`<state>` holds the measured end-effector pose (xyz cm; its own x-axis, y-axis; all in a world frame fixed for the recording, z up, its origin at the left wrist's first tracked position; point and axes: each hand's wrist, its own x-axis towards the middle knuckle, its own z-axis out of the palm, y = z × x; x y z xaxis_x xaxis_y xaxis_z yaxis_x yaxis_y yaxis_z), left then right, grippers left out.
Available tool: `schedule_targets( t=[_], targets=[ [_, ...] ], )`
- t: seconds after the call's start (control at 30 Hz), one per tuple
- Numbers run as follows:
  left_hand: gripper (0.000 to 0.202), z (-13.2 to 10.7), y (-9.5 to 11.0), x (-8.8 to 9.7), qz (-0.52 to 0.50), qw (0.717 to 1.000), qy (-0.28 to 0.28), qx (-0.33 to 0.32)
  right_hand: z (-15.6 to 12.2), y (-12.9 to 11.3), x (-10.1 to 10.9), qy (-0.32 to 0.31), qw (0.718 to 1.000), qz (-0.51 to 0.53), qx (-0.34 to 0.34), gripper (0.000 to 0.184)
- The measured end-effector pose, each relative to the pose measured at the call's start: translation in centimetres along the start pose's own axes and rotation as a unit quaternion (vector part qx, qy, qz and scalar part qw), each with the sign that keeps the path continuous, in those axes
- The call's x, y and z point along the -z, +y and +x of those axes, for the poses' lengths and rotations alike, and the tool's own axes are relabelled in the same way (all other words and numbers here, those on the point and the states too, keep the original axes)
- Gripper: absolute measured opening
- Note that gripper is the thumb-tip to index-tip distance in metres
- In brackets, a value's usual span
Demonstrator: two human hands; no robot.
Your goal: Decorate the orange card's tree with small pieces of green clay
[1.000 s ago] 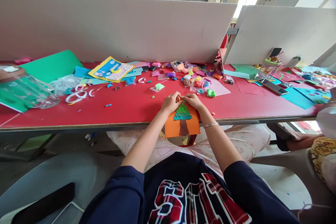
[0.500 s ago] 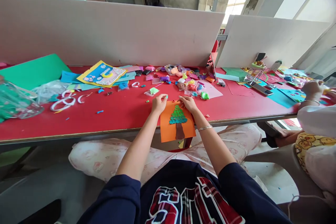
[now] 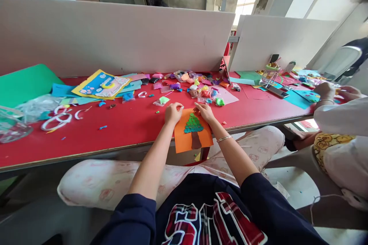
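Note:
An orange card [image 3: 184, 139] with a green tree and a brown trunk stuck on it lies over the front edge of the red table [image 3: 129, 126]. My left hand [image 3: 172, 112] rests at the card's top left corner, fingers curled and pinched together on something too small to make out. My right hand [image 3: 204, 111] sits at the card's top right, fingers bent down onto the card near the top of the tree; a bangle is on that wrist.
Small bags of coloured clay [image 3: 201, 88] lie just beyond the card. Foam sheets, a yellow-blue collage [image 3: 100, 84] and white paper rings [image 3: 57, 116] lie to the left. White dividers [image 3: 115, 38] stand behind. Another person's hands [image 3: 330, 92] work at the right.
My hands have parted from the top of the tree to the card's two upper corners. The view has swung right, showing more of the neighbour.

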<state>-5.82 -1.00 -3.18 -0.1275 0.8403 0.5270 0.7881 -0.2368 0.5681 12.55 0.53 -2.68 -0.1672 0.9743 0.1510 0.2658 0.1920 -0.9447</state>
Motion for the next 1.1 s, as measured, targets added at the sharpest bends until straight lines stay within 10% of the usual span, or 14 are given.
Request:
schedule_targets(
  t=[0.27,0.7,1.1],
  targets=[
    [0.023,0.1,0.4,0.7,0.052,0.980,0.047,0.186,-0.4,-1.0,0.8,0.035,0.999,0.006,0.024,0.048],
    [0.035,-0.7,0.7,-0.2,0.211,0.973,-0.014,0.090,-0.8,-1.3,0.6,0.026,0.996,-0.030,0.074,0.041],
    [0.026,0.0,-1.6,-0.9,0.049,0.993,0.061,0.090,-0.3,-0.5,0.1,0.043,0.995,-0.067,0.057,0.035]
  ],
)
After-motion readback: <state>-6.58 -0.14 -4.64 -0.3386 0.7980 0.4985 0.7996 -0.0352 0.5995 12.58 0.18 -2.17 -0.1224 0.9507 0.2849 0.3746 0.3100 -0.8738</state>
